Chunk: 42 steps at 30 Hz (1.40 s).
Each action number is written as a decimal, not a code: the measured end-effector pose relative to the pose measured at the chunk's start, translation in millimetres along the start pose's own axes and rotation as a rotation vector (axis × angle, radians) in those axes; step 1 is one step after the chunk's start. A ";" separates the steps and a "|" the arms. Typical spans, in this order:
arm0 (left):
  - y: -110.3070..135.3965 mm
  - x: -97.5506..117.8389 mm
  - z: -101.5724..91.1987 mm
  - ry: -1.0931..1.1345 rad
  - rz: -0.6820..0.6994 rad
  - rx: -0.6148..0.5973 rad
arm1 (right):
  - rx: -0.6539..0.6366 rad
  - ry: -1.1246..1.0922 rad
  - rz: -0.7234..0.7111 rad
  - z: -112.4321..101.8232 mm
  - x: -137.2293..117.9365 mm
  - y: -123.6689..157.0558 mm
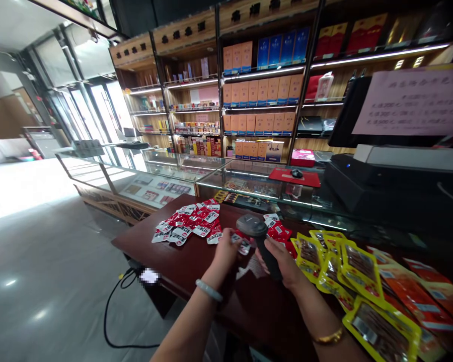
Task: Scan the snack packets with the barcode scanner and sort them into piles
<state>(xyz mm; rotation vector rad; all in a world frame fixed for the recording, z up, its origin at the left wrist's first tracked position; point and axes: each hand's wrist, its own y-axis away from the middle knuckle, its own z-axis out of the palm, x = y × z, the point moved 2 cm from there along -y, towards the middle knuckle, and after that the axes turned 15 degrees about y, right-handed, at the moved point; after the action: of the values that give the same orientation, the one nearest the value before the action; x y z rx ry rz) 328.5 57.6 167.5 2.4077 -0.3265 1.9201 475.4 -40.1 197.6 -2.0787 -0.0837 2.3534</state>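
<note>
My right hand [285, 264] grips a dark grey, pistol-shaped barcode scanner [251, 225] by its handle. With my left hand [226, 249] I pinch a small, shiny red-and-white packet [244, 247] near the scanner's head, over the reddish-brown table [184, 266].

Scanner [264, 245] matt plastic; red sachets [194, 219] glossy plastic; table [186, 264] smooth, glossy; counter [162, 168] glass.
</note>
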 end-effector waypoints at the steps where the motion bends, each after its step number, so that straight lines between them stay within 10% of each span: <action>1: -0.1 1.1 12.4 0.053 0.015 -0.116 | -0.017 -0.024 -0.002 -1.2 0.3 0.6; 4: -2.2 3.9 23.8 0.018 0.133 -0.247 | -0.026 -0.063 -0.009 -3.9 1.7 1.1; 9: -9.9 1.4 -30.6 -0.536 0.236 -0.078 | -0.019 -0.059 0.016 0.2 2.8 -1.4; 14: 1.6 -2.8 -56.3 -0.843 0.121 -0.210 | -0.052 0.006 0.059 5.6 9.8 -3.4; 19: 28.8 5.7 -49.7 -0.721 0.200 -0.298 | -0.026 0.013 0.061 1.0 12.8 -4.4; 25: 38.1 12.4 -62.0 -0.851 0.121 0.037 | 0.008 0.003 0.058 -1.2 6.9 -2.4; 29: 33.1 9.5 -63.2 -0.904 0.025 -0.036 | 0.003 0.037 0.063 0.5 4.5 -2.3; 42: 13.1 2.4 -52.4 -0.280 0.001 0.150 | -0.013 0.120 -0.005 2.1 -2.4 2.8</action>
<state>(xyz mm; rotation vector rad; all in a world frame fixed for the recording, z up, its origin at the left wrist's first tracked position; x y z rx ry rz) 276.2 53.2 180.7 2.7786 -0.1992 1.6623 473.7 -43.1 200.1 -2.2174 -0.1035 2.2247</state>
